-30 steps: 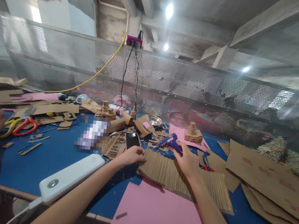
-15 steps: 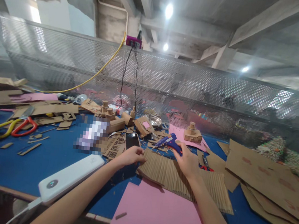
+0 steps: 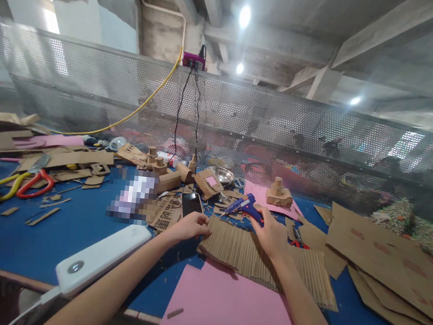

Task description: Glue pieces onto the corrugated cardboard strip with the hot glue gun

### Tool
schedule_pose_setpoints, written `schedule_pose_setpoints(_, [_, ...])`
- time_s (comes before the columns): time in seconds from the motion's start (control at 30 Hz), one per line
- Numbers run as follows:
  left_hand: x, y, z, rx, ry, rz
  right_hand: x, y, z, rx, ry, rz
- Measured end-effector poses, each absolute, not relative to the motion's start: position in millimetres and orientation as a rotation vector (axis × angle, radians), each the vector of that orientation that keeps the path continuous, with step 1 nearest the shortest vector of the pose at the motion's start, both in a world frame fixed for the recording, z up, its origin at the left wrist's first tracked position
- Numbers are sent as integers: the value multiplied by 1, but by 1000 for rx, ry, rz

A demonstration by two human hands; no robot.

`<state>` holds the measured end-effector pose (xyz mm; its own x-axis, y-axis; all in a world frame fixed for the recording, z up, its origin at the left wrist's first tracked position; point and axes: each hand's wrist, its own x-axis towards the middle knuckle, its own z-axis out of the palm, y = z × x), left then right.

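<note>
Lying at approx. 5 o'clock, pink paper (image 3: 241, 309), ribbed cardboard (image 3: 250, 257) partly atop, L hand (image 3: 192, 226) w/ fingers nearly closed, pinching cardboard's 10 o'clock corner, R hand (image 3: 272, 235), fingers wrapping glue gun (image 3: 243, 204), boxy pc. (image 3: 280, 196) at gun's 2 o'clock.

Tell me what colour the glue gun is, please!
The glue gun is deep blue, slightly purplish. It shows best in the head view.

Right hand (image 3: 273, 234) gripping blue glue gun (image 3: 246, 206), left hand (image 3: 192, 226) at corrugated cardboard's edge (image 3: 208, 234), pink sheet (image 3: 234, 310) below
</note>
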<state>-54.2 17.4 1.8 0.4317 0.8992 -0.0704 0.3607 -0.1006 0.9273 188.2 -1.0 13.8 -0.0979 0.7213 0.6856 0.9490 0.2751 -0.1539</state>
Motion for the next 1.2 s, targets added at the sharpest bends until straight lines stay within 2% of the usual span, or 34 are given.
schedule_pose_setpoints(1.2, [-55, 19, 1, 1687, 1093, 661, 187, -1, 15, -1534, -1866, -421])
